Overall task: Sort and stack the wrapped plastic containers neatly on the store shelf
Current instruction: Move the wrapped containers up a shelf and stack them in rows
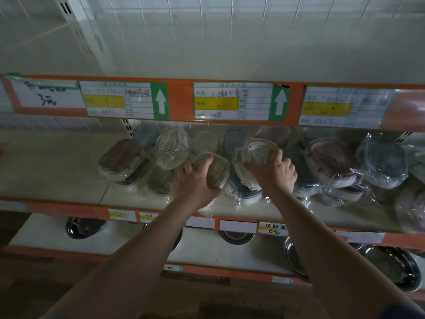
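Wrapped brown-lidded oval plastic container (215, 170) sits gripped in our curled left hand (195, 180). Just right of it, our right hand (273, 171) clutches a clear ribbed wrapped container (256, 149).

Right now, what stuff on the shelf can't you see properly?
Head view only:
- Back-row containers: dim under the upper shelf edge, colours unclear.
- Container held by the left hand: partly hidden by fingers and shiny wrap.
- Clear container under the right hand: its lower part is covered.
- Far-right containers: cut off by the picture edge.
- Price tags on the shelf front: writing mostly too small or blurred.
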The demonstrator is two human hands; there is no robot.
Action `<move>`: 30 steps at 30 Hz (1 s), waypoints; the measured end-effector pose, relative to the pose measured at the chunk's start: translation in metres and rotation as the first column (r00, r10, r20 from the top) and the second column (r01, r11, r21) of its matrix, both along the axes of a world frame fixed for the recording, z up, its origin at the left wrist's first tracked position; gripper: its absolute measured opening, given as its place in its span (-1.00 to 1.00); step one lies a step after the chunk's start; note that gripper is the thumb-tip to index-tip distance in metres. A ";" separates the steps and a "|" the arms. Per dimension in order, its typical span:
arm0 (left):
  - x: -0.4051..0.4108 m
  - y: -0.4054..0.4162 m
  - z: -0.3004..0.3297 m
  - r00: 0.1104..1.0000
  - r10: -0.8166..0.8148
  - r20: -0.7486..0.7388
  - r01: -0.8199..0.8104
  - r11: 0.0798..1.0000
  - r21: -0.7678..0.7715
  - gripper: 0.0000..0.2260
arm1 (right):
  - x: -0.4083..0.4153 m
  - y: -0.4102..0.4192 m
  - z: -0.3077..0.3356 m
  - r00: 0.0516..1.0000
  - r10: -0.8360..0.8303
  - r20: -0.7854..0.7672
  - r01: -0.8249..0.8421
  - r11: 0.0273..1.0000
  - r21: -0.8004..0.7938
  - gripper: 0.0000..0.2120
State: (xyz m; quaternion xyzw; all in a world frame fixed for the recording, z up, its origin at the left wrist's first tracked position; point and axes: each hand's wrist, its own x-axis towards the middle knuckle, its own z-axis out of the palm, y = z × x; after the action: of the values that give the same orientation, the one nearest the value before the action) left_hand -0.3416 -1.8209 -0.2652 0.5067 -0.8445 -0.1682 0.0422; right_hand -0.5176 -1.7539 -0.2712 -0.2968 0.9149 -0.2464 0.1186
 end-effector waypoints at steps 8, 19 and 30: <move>0.012 0.021 0.009 0.999 0.002 -0.052 -0.006 0.997 -0.083 -0.25 | 0.012 0.024 0.005 0.994 0.106 -0.010 -0.107 0.991 -0.085 -0.36; 0.072 0.073 0.042 0.995 -0.033 -0.095 0.030 0.999 -0.028 -0.17 | 0.017 0.121 0.037 0.946 0.316 -0.078 -0.324 0.938 -0.123 -0.43; 0.150 0.116 0.114 0.984 -0.159 -0.078 0.153 0.985 -0.080 -0.16 | 0.077 0.198 0.104 0.936 0.311 -0.167 -0.333 0.935 -0.124 -0.42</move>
State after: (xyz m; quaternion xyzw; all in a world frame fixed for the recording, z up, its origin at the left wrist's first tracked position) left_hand -0.1917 -1.7044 -0.1510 0.4294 -0.8848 -0.1608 0.0829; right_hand -0.4401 -1.5560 -0.1667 -0.4680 0.8388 -0.2698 0.0678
